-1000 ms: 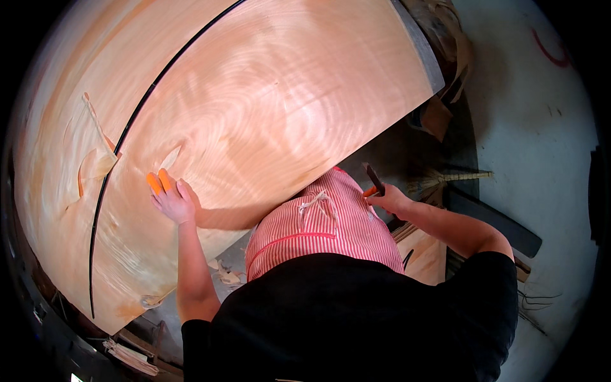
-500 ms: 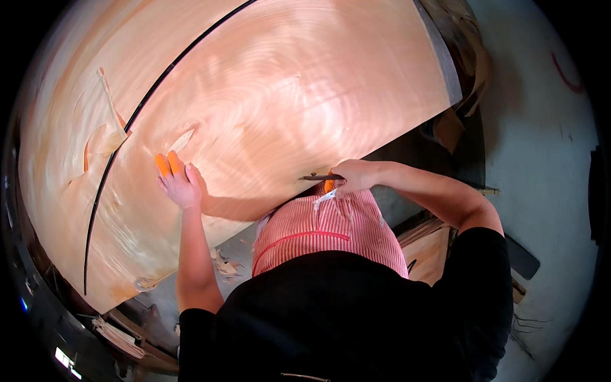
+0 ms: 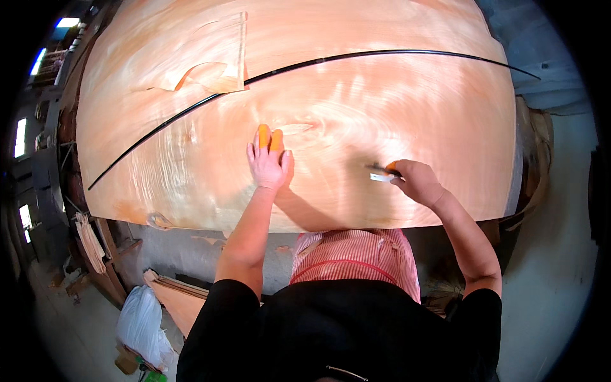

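Observation:
A large, pale wood veneer sheet [image 3: 439, 140] spreads in front of me. My left hand [image 3: 268, 162] rests on it with fingers stretched out, orange covers on two of them. Just beyond those fingertips is a narrow, pointed split [image 3: 296, 128] in the veneer. Over the sheet to the right, my right hand [image 3: 417, 181] is closed round a dark, narrow tool [image 3: 377, 168] and a white, flat piece [image 3: 382, 178]. Both stick out leftward from the fingers; their exact kind is hidden by the grip. Some orange shows at the right fingers too.
A long, thin black strip [image 3: 356, 56] curves across the sheet beyond my hands. Under part of it lies a loose, curled veneer piece [image 3: 210, 76]. Below the near edge at left are stacked thin boards [image 3: 175, 299] and a white plastic bag [image 3: 143, 325].
The view has turned, so the sheet now lies squarely ahead. My right hand has moved from my striped apron to over the sheet, still holding its tools. The left remains by the split.

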`<state>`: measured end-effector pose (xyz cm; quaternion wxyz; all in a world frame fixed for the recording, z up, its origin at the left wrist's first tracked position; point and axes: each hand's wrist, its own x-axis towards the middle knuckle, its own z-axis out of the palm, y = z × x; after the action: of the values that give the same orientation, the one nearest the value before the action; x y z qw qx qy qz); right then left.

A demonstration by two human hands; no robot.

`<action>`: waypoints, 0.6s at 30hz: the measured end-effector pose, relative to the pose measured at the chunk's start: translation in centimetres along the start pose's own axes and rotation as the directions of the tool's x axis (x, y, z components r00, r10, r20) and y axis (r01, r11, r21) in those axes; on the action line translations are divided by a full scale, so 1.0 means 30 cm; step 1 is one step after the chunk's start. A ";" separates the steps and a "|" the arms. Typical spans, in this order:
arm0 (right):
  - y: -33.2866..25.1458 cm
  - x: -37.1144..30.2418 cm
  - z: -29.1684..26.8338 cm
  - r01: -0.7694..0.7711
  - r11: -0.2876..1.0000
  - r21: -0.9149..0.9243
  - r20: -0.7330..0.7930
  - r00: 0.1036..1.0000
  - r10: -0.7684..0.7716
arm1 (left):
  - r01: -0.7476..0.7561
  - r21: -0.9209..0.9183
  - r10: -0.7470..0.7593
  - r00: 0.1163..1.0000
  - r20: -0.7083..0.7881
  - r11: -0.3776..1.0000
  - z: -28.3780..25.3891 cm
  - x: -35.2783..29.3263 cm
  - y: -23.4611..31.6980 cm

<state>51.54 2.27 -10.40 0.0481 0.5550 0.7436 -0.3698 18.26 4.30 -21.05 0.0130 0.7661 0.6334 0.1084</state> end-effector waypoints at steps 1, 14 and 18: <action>-0.003 0.021 -0.012 -0.014 0.997 0.071 -0.032 0.999 0.016 | 0.005 0.000 -0.005 1.000 0.005 1.000 0.002 -0.001 0.001; -0.344 0.625 0.336 0.150 0.655 0.741 -0.271 0.959 0.087 | 0.011 -0.030 -0.012 1.000 -0.020 0.999 0.028 -0.005 -0.014; -0.366 0.668 0.365 0.028 0.785 0.619 -0.245 0.957 0.159 | 0.014 -0.041 -0.015 1.000 -0.027 0.999 0.041 -0.012 -0.024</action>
<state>30.76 10.26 -22.51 -0.2294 0.6129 0.5614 -0.5065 17.72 4.25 -22.42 0.0207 0.7596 0.6366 0.1316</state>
